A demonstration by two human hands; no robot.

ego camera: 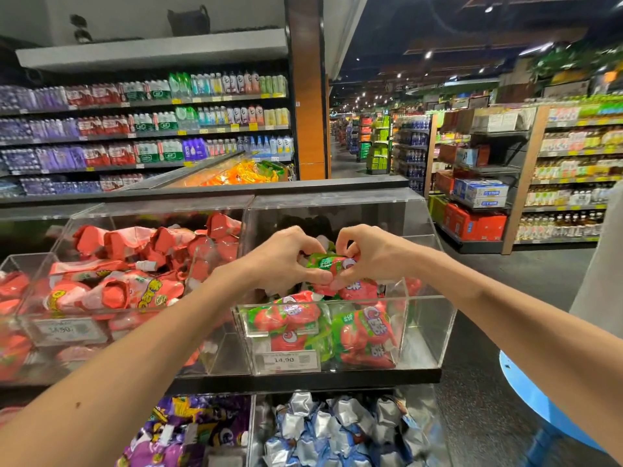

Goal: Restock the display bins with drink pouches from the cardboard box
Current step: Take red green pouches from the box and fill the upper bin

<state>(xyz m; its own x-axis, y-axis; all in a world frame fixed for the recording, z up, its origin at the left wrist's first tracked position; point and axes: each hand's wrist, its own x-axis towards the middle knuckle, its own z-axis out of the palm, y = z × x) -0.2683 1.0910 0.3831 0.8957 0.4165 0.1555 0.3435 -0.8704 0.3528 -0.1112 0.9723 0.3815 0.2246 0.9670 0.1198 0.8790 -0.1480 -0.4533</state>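
Head view looks down at two bare arms that reach out over a black shelf [337, 379] with see-through bins on it. Both hands meet over the right bin [428, 332], which stands at the right end of the shelf.

The left hand [279, 261] has its fingers bent round the left end of one green and red drink pouch [325, 264], with the thumb under it. The right hand [371, 257] has its fingers bent round the right end of the same pouch. The pouch is up in the air, over the open top of the right bin.

More green and red pouches [286, 315] lie in a heap in that bin, pressed up to its front wall. A white price tag [286, 360] is stuck low on the front.

The left bin [30, 259] is just beside it, and it is full of red and pink pouches [101, 291]. Under the shelf are two more bins, one with purple pouches [188, 429] and one with silver and blue pouches [337, 429].

Far behind, long store shelves [135, 129] hold rows of bottles.
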